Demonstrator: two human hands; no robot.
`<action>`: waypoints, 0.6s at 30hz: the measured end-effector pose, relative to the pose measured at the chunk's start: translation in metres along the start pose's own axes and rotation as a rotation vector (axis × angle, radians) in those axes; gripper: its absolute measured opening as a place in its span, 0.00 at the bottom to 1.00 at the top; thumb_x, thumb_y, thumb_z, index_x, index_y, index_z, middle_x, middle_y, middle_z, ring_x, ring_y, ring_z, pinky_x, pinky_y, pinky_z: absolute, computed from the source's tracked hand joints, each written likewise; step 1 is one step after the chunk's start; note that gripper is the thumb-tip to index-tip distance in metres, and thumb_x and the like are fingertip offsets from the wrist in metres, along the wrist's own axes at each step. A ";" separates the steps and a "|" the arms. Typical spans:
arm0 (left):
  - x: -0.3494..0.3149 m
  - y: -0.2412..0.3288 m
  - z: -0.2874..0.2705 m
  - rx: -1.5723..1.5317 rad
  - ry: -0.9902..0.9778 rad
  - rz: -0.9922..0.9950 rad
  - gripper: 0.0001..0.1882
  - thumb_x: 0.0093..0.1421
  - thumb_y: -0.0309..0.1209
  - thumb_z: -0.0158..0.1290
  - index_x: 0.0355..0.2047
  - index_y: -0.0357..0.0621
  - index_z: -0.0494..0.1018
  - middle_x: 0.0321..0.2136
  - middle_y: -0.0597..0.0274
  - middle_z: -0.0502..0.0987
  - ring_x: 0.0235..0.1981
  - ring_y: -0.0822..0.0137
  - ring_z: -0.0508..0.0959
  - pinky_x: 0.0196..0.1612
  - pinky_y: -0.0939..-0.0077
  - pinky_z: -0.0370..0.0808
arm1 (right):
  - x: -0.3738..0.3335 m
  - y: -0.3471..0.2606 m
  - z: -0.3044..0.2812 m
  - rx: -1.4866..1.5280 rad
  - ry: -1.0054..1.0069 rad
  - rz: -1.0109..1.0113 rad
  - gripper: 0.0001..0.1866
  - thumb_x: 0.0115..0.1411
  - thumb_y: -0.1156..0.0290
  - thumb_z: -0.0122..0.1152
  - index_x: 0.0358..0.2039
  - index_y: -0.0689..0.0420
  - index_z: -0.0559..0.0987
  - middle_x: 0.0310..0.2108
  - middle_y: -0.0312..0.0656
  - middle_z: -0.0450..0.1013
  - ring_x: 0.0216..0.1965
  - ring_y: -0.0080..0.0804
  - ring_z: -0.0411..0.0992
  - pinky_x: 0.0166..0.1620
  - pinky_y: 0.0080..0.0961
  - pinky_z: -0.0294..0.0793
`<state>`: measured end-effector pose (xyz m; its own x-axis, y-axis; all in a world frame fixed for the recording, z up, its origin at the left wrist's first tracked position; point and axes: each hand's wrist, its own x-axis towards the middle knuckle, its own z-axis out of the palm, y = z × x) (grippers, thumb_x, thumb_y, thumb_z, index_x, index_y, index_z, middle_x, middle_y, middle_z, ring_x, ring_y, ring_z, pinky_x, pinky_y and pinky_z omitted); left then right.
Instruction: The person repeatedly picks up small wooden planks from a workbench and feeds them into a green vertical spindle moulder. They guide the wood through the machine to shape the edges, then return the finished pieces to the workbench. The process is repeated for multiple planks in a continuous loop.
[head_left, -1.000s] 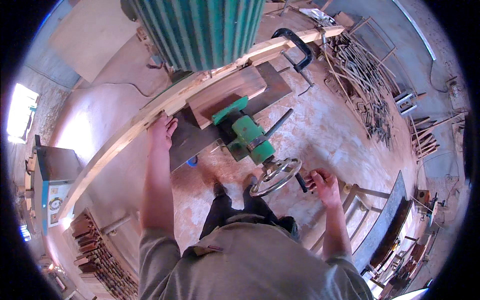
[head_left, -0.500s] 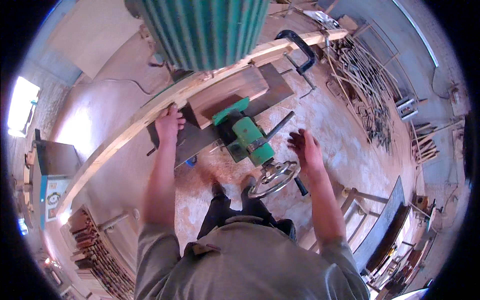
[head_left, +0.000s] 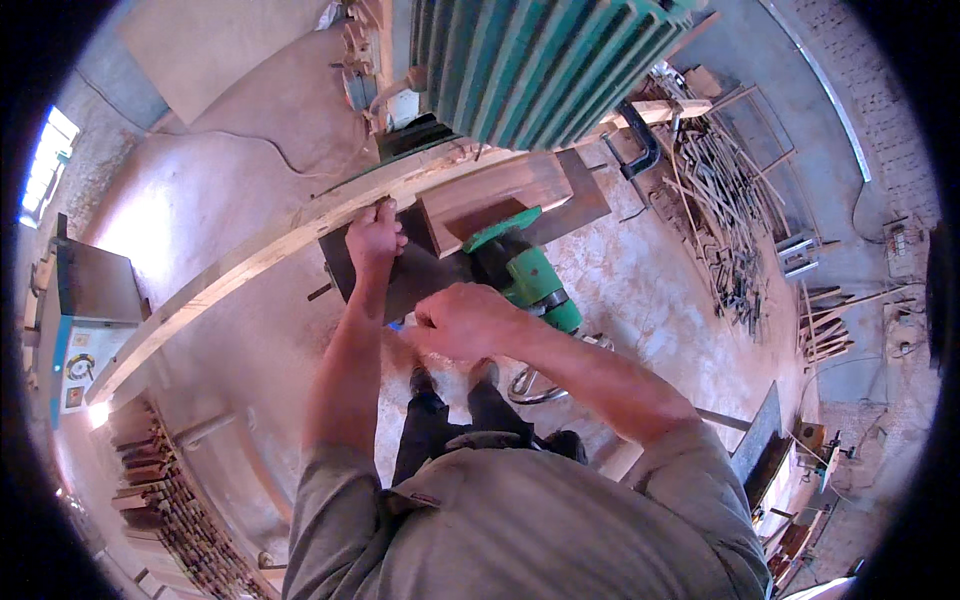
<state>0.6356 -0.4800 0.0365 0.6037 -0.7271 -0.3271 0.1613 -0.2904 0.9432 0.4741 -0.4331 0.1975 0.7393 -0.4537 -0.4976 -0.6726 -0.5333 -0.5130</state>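
Observation:
My left hand is closed, its curled fingers at the near edge of a long wooden beam, above the dark metal table of a machine. What they hold, if anything, is hidden. My right hand reaches across to the table's near edge, left of the green clamp. Its fingers are curled under, and whatever they grip cannot be seen. A thick wooden block lies between the beam and the clamp's green jaw. Below my right forearm, a metal handwheel is partly covered.
A large ribbed green motor housing hangs over the beam. A black C-clamp grips the beam's right end. Stacked wood strips stand lower left, a control cabinet at left. Scrap sticks are heaped at right.
My right hand has swung left from beside the handwheel to the table's near edge, and its fingers have closed. The left hand stays by the beam, its fingers more curled. The view has shifted.

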 end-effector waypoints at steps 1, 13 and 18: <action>0.001 0.001 0.001 0.006 0.001 0.004 0.14 0.59 0.39 0.51 0.35 0.39 0.75 0.15 0.63 0.70 0.10 0.74 0.70 0.12 0.80 0.67 | 0.000 -0.001 -0.002 -0.017 -0.014 -0.010 0.21 0.57 0.52 0.50 0.28 0.57 0.82 0.29 0.50 0.77 0.34 0.47 0.76 0.41 0.41 0.75; -0.014 0.014 0.003 0.010 -0.075 0.175 0.13 0.59 0.30 0.48 0.43 0.41 0.72 0.23 0.61 0.72 0.18 0.72 0.73 0.16 0.78 0.69 | -0.077 0.054 -0.043 0.421 0.702 -0.134 0.16 0.60 0.57 0.52 0.38 0.56 0.75 0.36 0.44 0.75 0.37 0.42 0.74 0.40 0.38 0.73; 0.025 -0.038 -0.017 0.444 0.278 0.552 0.14 0.58 0.32 0.50 0.42 0.40 0.74 0.32 0.53 0.78 0.30 0.57 0.78 0.33 0.71 0.76 | -0.222 0.137 -0.301 0.319 1.417 0.001 0.26 0.58 0.45 0.50 0.38 0.57 0.78 0.35 0.41 0.74 0.38 0.31 0.72 0.44 0.32 0.69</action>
<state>0.6584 -0.4769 -0.0062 0.6893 -0.6732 0.2677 -0.5153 -0.1959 0.8343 0.2274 -0.6203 0.4476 0.0227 -0.8657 0.5000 -0.5121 -0.4396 -0.7379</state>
